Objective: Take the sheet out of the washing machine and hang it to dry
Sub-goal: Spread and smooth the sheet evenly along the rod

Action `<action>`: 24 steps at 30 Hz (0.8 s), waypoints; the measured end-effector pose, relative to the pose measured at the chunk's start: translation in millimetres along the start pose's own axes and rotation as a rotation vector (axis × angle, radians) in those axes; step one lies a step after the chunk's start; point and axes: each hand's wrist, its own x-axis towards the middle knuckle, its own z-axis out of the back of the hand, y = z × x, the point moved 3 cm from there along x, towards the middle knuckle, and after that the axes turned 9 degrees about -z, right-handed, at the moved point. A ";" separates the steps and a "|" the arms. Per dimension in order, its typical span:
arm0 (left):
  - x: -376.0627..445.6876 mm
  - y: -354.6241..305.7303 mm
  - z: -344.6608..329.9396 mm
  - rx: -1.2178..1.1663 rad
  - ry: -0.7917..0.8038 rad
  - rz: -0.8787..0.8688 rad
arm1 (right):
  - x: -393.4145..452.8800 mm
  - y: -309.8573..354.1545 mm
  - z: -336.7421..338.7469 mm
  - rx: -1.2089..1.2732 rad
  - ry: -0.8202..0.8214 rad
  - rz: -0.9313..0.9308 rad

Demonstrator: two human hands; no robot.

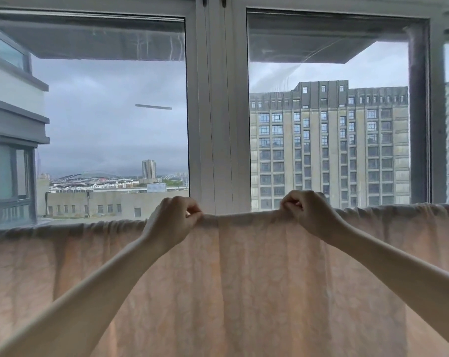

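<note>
While both bare arms reach forward and up from the near edge, the sheet (257, 279), pale peach with a faint blotchy pattern, hangs in front of the window (218, 124) and fills the lower part of the view from the left edge to the right edge. Its top edge runs across the scene in a gathered, wrinkled line, lower at the left and higher at the right; what it is draped over is hidden by the cloth itself. Far left, beyond the glass, stands a grey neighbouring wall (15, 124) with ledges, and past it low roofs under a clouded sky. Left of centre, the left hand (170, 220) holds the sheet's top edge, its fingers curled and its thumb and fingertips pinching the fabric at the fold. Between the two hands the edge is pulled fairly smooth, crossing in front of the window's white centre post. Right of centre, the right hand (308, 215) pinches the same edge, fingers curled together over a small bunch of cloth. Farther right, through the glass, rises a tall many-windowed building (329, 150).
</note>
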 end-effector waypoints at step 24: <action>-53.0 57.6 34.4 0.301 -0.034 -0.102 | -9.6 98.1 -81.1 -0.076 0.067 0.336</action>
